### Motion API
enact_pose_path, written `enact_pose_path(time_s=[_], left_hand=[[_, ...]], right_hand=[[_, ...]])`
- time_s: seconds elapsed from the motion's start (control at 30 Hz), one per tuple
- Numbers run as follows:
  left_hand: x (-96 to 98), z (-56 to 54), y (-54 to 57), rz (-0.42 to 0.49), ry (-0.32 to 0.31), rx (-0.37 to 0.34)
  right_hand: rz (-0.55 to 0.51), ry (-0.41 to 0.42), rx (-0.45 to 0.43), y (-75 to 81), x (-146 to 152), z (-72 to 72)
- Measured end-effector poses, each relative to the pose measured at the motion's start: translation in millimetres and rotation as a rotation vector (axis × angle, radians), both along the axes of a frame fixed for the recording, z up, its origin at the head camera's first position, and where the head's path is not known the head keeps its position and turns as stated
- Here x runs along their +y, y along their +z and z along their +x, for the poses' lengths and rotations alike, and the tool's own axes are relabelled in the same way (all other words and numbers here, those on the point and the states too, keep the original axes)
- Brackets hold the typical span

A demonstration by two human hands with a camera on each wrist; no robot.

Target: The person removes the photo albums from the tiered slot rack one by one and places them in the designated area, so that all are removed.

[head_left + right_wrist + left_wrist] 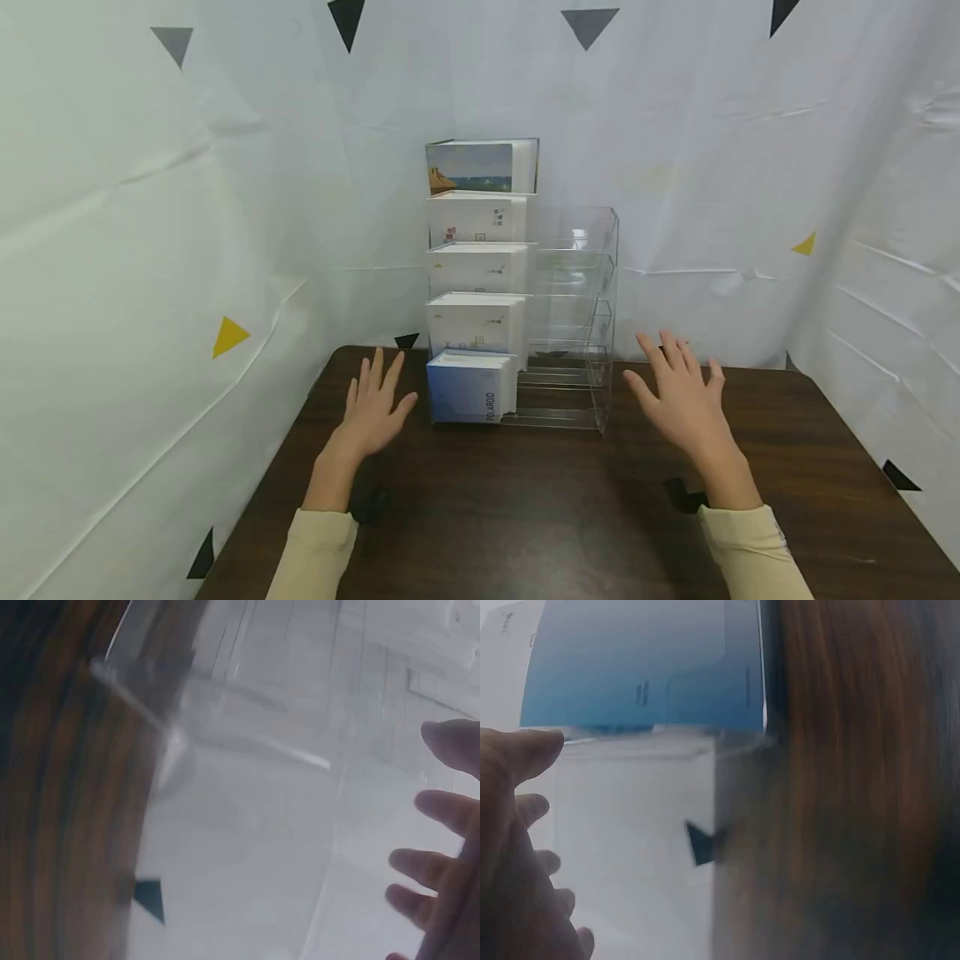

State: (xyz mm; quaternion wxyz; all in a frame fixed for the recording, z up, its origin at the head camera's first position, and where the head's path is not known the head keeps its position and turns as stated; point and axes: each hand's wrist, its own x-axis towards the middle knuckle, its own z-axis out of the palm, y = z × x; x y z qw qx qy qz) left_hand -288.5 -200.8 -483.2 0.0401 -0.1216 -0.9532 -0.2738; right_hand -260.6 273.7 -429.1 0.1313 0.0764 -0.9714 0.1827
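Observation:
A clear acrylic stepped rack [562, 418] stands at the back of the dark table. Its left column holds white card packs, one stack per tier, with a blue pack [463, 393] marked POLAROID at the bottom front and a seaside picture card [472, 169] at the top. My left hand [372, 412] hovers left of the rack, fingers spread, holding nothing. My right hand [681, 400] is right of the rack, also spread and holding nothing. In the left wrist view the blue pack [645, 667] shows beyond the thumb; in the right wrist view the rack's clear side [172, 746] appears blurred.
The rack's right column [573, 275] has bare transparent tiers. Brown wood tabletop [525, 517] stretches in front of the rack. White cloth [712, 167] with black, grey and yellow triangles hangs behind and at both sides.

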Motion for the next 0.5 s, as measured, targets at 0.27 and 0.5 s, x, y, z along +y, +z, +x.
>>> enact_pose_path(time_s=[0.27,0.5], left_hand=[[14.3,-14.3,-38.2,0.563,-0.075,-0.224],[34.7,-18.0,-67.5,0.915,-0.04,-0.275]], right_hand=[[-0.287,0.122,0.124,-24.6,-54.9,-15.0],[-0.569,0.258,-0.058,-45.9,-111.4,-33.7]])
